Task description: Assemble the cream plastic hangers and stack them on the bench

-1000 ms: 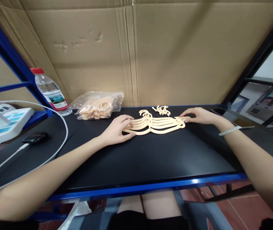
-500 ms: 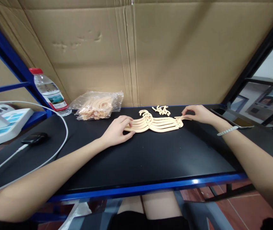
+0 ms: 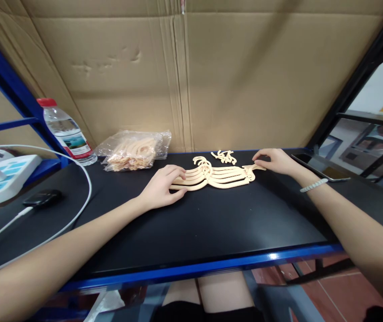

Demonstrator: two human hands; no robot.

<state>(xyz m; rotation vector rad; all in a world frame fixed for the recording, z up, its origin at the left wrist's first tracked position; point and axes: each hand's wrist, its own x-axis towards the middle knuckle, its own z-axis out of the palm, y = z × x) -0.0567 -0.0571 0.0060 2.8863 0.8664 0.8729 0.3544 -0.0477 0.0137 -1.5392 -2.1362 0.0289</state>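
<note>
A cream-coloured assembly of curved strips (image 3: 227, 177) lies flat on the black tabletop (image 3: 211, 223). My left hand (image 3: 168, 185) rests over its left end, thumb and fingers around the strips there. At the right end, my right hand (image 3: 272, 161) pinches a thin cream piece (image 3: 258, 166) that touches the assembly's tip. Short curved strips (image 3: 201, 161) stick up from the middle of the assembly. Behind it lies a small pile of loose cream pieces (image 3: 224, 156).
A clear plastic bag of cream pieces (image 3: 133, 152) and a red-capped water bottle (image 3: 67, 134) stand at the back left. A white power strip (image 3: 10, 179), black device (image 3: 44, 197) and white cable lie left. A tablet (image 3: 315, 167) lies right.
The whole view has shifted slightly. Both hands keep nearly the same places on the assembly.
</note>
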